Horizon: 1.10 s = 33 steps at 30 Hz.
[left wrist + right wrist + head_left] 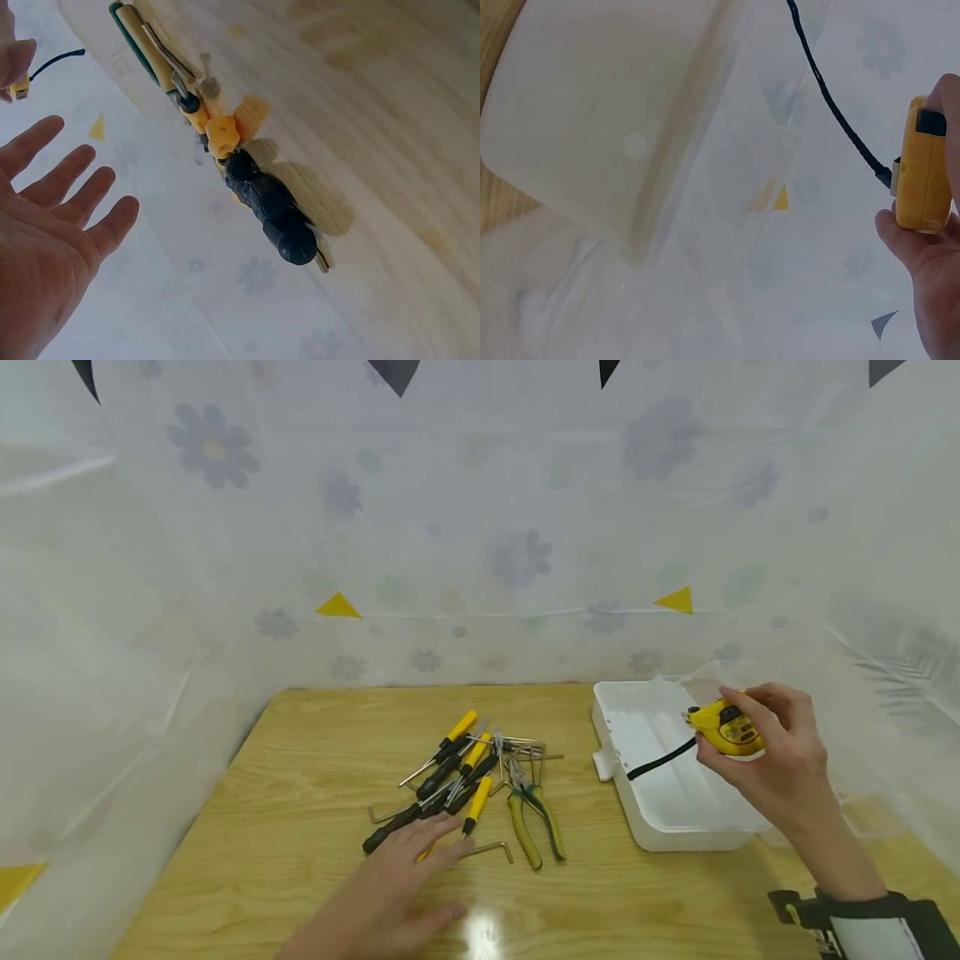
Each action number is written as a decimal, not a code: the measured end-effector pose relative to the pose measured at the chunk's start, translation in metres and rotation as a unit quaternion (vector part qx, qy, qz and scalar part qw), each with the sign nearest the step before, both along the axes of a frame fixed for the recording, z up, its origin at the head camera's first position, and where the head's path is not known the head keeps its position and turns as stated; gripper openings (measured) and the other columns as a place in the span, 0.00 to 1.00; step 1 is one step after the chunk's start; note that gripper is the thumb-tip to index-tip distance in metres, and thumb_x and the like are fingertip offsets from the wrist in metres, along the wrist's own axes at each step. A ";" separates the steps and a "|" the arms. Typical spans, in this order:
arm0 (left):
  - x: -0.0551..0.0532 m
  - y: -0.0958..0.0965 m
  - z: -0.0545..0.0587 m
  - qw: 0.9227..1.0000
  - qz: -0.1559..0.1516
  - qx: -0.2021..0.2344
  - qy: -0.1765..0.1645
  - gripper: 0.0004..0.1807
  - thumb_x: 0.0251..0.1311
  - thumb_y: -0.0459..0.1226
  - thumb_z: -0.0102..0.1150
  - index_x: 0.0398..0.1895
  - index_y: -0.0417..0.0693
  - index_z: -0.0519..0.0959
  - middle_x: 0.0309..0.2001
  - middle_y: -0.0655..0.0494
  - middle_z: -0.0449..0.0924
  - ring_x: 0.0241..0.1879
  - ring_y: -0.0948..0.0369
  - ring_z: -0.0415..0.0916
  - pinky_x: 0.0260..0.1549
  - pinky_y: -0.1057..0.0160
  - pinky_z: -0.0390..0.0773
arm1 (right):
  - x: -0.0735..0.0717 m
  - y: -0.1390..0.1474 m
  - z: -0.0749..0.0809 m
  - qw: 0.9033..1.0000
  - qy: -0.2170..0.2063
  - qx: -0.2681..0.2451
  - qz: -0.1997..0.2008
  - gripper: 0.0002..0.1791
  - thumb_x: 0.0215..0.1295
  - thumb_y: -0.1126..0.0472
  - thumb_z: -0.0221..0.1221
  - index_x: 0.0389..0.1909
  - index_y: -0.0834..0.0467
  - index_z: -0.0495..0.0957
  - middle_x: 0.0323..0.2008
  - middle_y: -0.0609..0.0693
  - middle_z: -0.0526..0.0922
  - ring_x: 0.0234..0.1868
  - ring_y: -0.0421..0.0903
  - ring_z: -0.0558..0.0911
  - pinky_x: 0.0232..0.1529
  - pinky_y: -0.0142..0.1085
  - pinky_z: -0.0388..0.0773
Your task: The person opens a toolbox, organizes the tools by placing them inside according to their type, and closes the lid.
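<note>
My right hand grips a yellow tape measure between thumb and fingers, raised over a white plastic box. A black wrist strap trails from the tape measure; the right wrist view shows it fixed to the yellow case. In the head view my left hand is at the near side of a tool pile, fingers spread, palm down. It holds nothing; the left wrist view shows its fingers apart from the tools. Pliers with yellow-green handles lie at the pile's right.
Several screwdrivers with yellow handles and black handles overlap mid-table, with hex keys among them. The box has a latch on its left side and a clear lid behind it. Patterned plastic sheeting surrounds the wooden table.
</note>
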<state>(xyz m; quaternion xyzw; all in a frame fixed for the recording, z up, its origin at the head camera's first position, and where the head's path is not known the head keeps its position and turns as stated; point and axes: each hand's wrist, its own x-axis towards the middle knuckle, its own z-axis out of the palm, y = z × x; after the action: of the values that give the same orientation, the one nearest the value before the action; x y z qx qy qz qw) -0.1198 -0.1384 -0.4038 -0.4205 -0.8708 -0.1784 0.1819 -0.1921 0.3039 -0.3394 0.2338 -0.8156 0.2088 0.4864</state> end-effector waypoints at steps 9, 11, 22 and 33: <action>0.004 0.013 -0.002 0.999 -0.021 -0.029 -0.015 0.37 0.58 0.53 0.59 0.70 0.66 0.58 0.71 0.62 0.57 0.69 0.58 0.59 0.59 0.50 0.70 | 0.012 0.020 0.002 0.999 -0.027 0.013 -0.038 0.40 0.56 0.31 0.52 0.48 0.65 0.80 0.47 0.73 0.68 0.49 0.58 0.70 0.57 0.11 0.56; 0.005 0.014 -0.003 0.999 -0.018 -0.036 -0.020 0.37 0.58 0.54 0.59 0.70 0.66 0.59 0.71 0.63 0.57 0.70 0.58 0.59 0.59 0.49 0.70 | 0.015 0.025 0.005 0.999 -0.020 0.003 -0.050 0.42 0.55 0.30 0.52 0.48 0.66 0.80 0.48 0.73 0.68 0.48 0.59 0.70 0.55 0.10 0.56; 0.005 0.015 -0.002 0.998 -0.017 -0.047 -0.033 0.34 0.61 0.55 0.55 0.70 0.66 0.58 0.71 0.62 0.58 0.70 0.54 0.58 0.52 0.38 0.71 | 0.001 0.004 -0.023 0.983 -0.129 0.116 0.054 0.30 0.54 0.40 0.63 0.47 0.60 0.80 0.45 0.59 0.73 0.38 0.45 0.76 0.32 0.13 0.71; 0.007 0.004 -0.003 0.999 -0.003 -0.053 -0.008 0.34 0.60 0.54 0.57 0.69 0.62 0.62 0.70 0.59 0.61 0.67 0.55 0.63 0.58 0.48 0.69 | -0.001 -0.020 -0.033 0.949 -0.251 0.189 0.016 0.25 0.38 0.60 0.73 0.43 0.59 0.81 0.38 0.51 0.72 0.21 0.30 0.66 0.21 0.26 0.65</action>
<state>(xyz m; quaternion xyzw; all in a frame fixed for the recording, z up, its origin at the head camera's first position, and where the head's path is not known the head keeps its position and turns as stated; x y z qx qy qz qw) -0.1127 -0.1342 -0.4064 -0.4305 -0.8793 -0.1359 0.1517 -0.1936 0.2844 -0.3725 0.2745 -0.9320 0.1102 0.2096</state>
